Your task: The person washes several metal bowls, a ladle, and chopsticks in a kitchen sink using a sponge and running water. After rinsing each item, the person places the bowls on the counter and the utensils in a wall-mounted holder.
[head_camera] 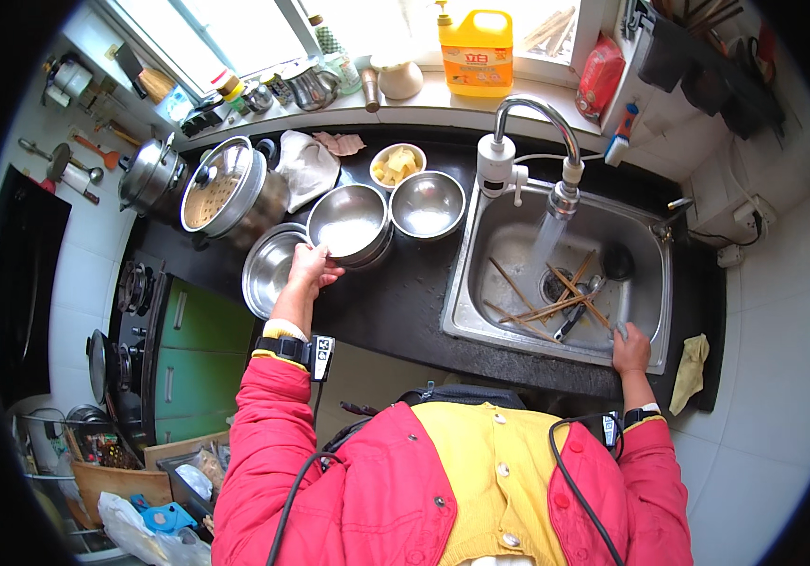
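My left hand (315,267) grips the near rim of a stainless steel bowl (347,221), thumb over the edge and fingers below; this bowl appears stacked on another. A wider steel basin (268,272) lies just left of it, and a smaller steel bowl (427,204) stands at its right. Over the front right rim of the steel sink (463,301) is my right hand (631,348), a small greyish bit showing at its fingertips; its grip is unclear. Water runs from the faucet (562,201) onto several wooden chopsticks (566,303) and a black-handled utensil (572,322) in the sink.
A white bowl of pale yellow pieces (398,166) sits behind the steel bowls. Left of them stand a steamer pot (235,187) and a crumpled white cloth (309,170). A yellow detergent jug (477,56) is on the windowsill. A yellowish cloth (690,373) hangs over the counter's right edge.
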Demonstrator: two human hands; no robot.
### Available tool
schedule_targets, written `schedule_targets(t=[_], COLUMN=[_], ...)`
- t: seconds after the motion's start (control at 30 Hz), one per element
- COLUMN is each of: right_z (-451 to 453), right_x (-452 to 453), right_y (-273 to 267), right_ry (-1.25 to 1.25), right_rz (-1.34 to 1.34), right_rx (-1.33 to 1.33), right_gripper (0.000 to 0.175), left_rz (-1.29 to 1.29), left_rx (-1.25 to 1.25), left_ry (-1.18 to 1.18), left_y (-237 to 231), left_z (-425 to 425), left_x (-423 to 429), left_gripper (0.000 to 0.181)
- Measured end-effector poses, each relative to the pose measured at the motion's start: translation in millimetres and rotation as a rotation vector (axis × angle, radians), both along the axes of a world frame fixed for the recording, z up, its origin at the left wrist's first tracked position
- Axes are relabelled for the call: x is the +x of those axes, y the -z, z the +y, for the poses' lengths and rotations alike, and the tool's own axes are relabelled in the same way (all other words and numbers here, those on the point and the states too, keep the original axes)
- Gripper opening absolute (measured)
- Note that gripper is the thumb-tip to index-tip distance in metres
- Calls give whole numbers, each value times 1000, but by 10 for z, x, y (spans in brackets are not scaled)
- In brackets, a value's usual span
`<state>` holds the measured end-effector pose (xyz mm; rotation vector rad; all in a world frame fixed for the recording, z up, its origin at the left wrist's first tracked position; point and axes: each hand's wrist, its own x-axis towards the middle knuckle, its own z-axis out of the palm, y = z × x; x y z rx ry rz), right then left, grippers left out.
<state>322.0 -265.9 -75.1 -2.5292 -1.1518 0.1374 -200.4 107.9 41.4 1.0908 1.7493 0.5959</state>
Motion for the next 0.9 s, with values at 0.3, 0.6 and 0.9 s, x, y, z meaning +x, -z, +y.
schedule_targets(t=[0.3,0.6,0.9], right_z=[-3,15,3], right_x=[6,-6,-11], right_y=[-11,-45,-23], right_ry=[10,25,26], right_rz=[8,11,8], right_rx=[-19,-18,33], right_gripper=[20,18,18], left_rz=[566,1012,870], left_rx=[1133,746,962], left_ry=[537,1074,972], left_y=[-285,324,216], left_z=[-165,-344,-485], left_x=[667,1727,1714], left_gripper=[40,25,12])
